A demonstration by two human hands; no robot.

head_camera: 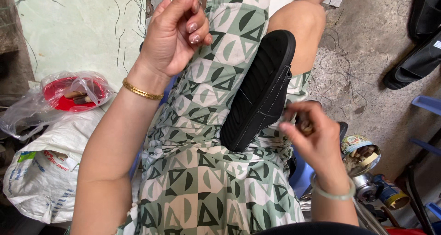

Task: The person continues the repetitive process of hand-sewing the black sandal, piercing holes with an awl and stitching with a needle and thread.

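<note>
Black sandal (260, 93) lies sole-up across the lap, wedged between the thighs on the green-and-cream patterned cloth (202, 170). That props it steady and turns its stitched side edge toward the right hand.

Right hand (312, 141) sits just beside the sandal's lower edge, fingers curled closed around a small brownish item; too hidden to say what it is. Left hand (177, 30) is raised well above the sandal, thumb and fingertips pinched together as if drawing something thin taut; no thread is clearly visible, so can't confirm.

Packages:
- White woven sack (43, 170) on the floor at left, with blue and green print on its side.
- Red bowl (69, 95) above it, inside a clear plastic bag, brown pieces in it.
- Open round tin (360, 152) at right, pale printed wall, holds small brown items, close to the right hand for easy reach.
- Yellow-and-blue can (390, 194) lying on its side just below.
- Black sandals (420, 37) parked at the far right on the concrete floor.
</note>
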